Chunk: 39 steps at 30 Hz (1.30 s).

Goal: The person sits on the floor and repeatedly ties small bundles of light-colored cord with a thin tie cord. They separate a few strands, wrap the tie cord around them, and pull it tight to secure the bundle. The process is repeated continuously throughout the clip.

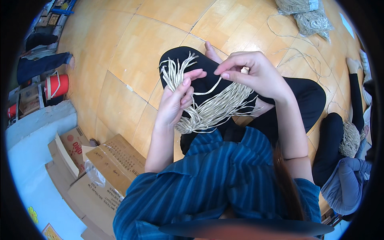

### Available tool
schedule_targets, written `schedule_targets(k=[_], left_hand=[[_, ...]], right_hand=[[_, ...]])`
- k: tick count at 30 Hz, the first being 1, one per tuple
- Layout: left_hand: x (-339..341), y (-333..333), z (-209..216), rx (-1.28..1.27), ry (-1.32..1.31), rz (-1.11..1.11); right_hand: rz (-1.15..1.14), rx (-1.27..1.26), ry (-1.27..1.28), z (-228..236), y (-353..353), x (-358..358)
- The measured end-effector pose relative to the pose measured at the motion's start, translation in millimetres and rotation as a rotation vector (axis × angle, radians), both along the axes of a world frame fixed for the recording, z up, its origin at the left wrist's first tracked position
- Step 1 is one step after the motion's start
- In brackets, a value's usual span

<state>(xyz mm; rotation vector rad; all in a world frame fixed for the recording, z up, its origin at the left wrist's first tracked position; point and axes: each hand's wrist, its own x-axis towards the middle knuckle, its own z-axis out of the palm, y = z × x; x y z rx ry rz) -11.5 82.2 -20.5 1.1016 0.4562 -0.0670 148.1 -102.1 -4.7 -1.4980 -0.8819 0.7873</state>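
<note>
A bundle of pale beige cords (pixel 224 102) lies across my lap over black trousers, its strands fanning out to the right. My left hand (pixel 176 98) is closed around part of the bundle, and loose cord ends stick up above its fingers. One strand runs across from the left hand to my right hand (pixel 250 72), whose thumb and forefinger pinch its end. At the lower left of the bundle the cords gather into a thick, knotted-looking clump; part of it is hidden behind the left wrist.
Cardboard boxes (pixel 116 158) stand at my left by a pale blue wall (pixel 32 144). A red bucket (pixel 57 86) sits farther back. Plastic bags of cord (pixel 314 22) lie far right, with loose cord (pixel 306 60) trailing over the tiled floor. Another person (pixel 346 176) sits at right with a cord bundle.
</note>
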Motion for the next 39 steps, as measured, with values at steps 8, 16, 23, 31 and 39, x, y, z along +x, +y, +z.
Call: schedule_targets(k=[8, 16, 23, 31, 39], left_hand=[[5, -17, 4, 0.232, 0.014, -0.044], [7, -33, 1, 0.289, 0.138, 0.047], [9, -34, 2, 0.164, 0.043, 0.002], [8, -32, 0, 0.265, 0.059, -0.119], [6, -23, 5, 0.061, -0.001, -0.324]], right_hand=[[-0.079, -0.024, -0.411, 16, 14, -34], [-0.096, -0.135, -0.478, 11, 8, -33], [-0.215, -0.141, -0.208, 6, -5, -24], [0.114, -0.167, -0.013, -17, -5, -26], [0.429, -0.22, 0.359, -9, -16, -11]])
